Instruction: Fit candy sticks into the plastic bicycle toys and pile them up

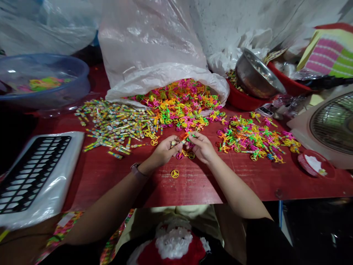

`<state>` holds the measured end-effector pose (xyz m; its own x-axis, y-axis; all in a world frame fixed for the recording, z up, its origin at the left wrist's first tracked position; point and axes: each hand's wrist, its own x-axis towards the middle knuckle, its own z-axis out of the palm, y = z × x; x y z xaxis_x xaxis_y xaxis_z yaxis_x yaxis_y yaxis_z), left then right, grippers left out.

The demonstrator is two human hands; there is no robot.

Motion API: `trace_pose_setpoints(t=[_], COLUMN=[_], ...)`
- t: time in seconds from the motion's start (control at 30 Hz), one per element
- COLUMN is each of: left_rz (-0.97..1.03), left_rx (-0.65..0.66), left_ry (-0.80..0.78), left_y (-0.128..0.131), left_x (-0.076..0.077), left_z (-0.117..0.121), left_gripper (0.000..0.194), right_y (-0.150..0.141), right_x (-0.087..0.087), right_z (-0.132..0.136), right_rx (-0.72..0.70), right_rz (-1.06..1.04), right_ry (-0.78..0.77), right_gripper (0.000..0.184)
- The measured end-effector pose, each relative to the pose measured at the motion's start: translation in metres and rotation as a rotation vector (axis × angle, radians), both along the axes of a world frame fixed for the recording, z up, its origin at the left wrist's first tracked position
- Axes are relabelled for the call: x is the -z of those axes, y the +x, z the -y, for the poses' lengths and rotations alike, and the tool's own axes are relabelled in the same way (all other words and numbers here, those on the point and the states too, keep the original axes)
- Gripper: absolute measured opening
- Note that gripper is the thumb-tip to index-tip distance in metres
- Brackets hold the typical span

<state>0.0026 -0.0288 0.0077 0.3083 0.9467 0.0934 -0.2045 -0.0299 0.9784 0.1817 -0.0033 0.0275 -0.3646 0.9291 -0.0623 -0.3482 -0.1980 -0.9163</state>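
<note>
the left hand [164, 151] and right hand [200, 146] pinch narrowly on a small neon plastic piece [185, 137]; a big heap [176, 103] remains at the sack's mouth [165, 75], a smaller heap [253, 138] lies right.

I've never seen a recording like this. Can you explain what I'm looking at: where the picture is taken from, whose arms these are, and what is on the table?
There is no machine here: these are a person's two bare arms, filmed by one camera worn on their head, looking forward and down. The left hand, with a watch on its wrist, and the right hand meet over a red table. Their fingers pinch small bright pieces, too small to identify exactly. Nearby, colourful plastic pieces spill from a white plastic sack, beside a heap of small striped tubes. A blue plastic basin and a steel bowl sit further back.
</note>
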Motion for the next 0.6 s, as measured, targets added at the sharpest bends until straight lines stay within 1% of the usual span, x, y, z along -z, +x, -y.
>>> trace_pose_setpoints(t=[0.13,0.23,0.3,0.47,0.53,0.6], left_rz=[-0.065,-0.103,-0.117,-0.132,-0.140,-0.163], left_rx=[-0.070,-0.085,-0.079,-0.023,-0.041,-0.087], left_ry=[0.046,0.072,0.085,0.105,0.111,0.121], left_y=[0.000,-0.001,-0.002,-0.002,-0.001,0.001], left_x=[-0.002,-0.003,-0.004,-0.002,-0.001,0.001], left_z=[0.002,0.004,0.005,0.008,0.009,0.010], left_gripper=[0.041,0.038,0.037,0.035,0.034,0.033], right_y=[-0.002,-0.002,-0.002,-0.001,-0.002,-0.005], right_x=[-0.002,-0.004,-0.006,-0.005,0.000,0.006], right_z=[0.004,0.005,0.006,0.007,0.006,0.006], right_rx=[-0.017,-0.016,-0.038,-0.094,-0.070,0.009], right_rz=[-0.002,-0.015,-0.020,0.012,0.044,0.101], right_ry=[-0.062,-0.110,-0.116,-0.083,-0.034,0.043], right_gripper=[0.039,0.039,0.039,0.042,0.045,0.048])
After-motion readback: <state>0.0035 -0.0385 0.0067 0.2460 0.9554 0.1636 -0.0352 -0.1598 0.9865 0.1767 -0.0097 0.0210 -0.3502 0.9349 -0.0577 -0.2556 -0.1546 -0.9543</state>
